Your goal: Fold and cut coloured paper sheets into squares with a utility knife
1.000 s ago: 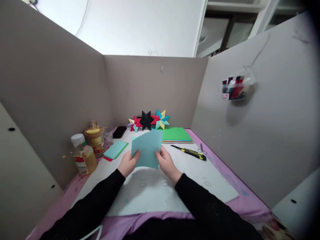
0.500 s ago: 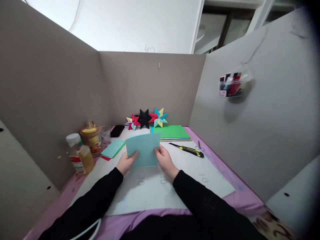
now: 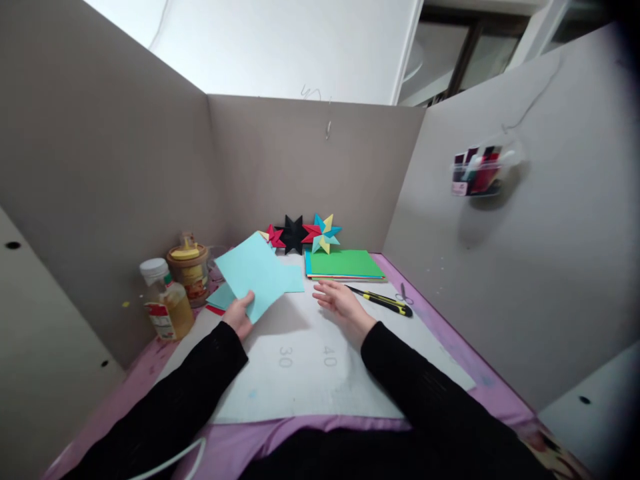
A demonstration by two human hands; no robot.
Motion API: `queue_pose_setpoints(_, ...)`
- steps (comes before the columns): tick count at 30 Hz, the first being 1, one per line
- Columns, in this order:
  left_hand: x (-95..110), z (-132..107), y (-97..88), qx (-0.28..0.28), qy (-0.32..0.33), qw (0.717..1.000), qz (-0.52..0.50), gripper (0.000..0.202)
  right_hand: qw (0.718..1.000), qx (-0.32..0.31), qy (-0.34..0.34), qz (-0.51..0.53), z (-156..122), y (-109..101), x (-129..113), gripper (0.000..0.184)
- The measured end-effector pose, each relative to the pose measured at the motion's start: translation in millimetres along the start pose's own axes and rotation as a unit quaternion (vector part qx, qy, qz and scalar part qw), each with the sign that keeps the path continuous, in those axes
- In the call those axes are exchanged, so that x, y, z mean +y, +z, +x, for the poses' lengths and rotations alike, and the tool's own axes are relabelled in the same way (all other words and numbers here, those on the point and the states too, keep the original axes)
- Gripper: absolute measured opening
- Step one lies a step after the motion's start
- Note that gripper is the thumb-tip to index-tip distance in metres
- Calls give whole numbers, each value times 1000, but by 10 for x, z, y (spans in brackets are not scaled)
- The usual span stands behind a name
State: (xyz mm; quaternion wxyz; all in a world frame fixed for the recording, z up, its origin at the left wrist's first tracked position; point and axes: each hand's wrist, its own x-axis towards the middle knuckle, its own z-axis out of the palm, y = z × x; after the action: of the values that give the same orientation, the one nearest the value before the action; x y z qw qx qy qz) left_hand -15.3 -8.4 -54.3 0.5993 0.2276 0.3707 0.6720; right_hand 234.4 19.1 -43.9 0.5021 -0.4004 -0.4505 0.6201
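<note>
In the head view, a light blue sheet [image 3: 255, 273] is held up, tilted, by the left hand [image 3: 238, 317], its near corner region pinched between thumb and fingers. It is held above the far left part of a white board [image 3: 310, 397], which is laid on the cloth-covered bench [image 3: 227, 443]. The right hand [image 3: 344, 307] is held over the board with its fingers parted and slightly curled, near a yellow-black cutter [image 3: 387, 304]. Scissors [image 3: 404, 295] are placed by the bench's right edge. Along the far edge, a paper stack [image 3: 345, 264] topped with green is set before folded stars [image 3: 294, 233]. By the left edge, a bottle [image 3: 170, 308] and a lidded jar [image 3: 191, 275] are stood.
</note>
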Motion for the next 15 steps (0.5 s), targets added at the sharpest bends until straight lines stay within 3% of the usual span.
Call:
queue_pose_setpoints(3, 60, 87, -61, 37, 15, 998, -46, 41, 994, -23, 48, -91, 342, 16, -52, 28)
queue_pose_setpoints(5, 57, 88, -62, 42, 11, 997, -56, 43, 962, 32, 79, -261, 602, 120, -33, 25)
queue_pose_setpoints(7, 36, 62, -40, 46, 8, 997, -57, 43, 939, 67, 86, -325, 834, 279, 33, 20)
queue_pose_setpoints(10, 9, 41, -12, 61, 10, 997, -52, 44, 911, 106, 70, -393, 1052, 530, 190, 15)
queue_pose_setpoints(13, -7, 92, -25, 81, 19, 995, -51, 43, 890, 137, 35, -434, 1120, 686, 352, 25)
queue_pose_setpoints(15, -20, 148, -45, 87, 28, 994, -57, 42, 887, 120, -6, -445, 1131, 717, 421, 32)
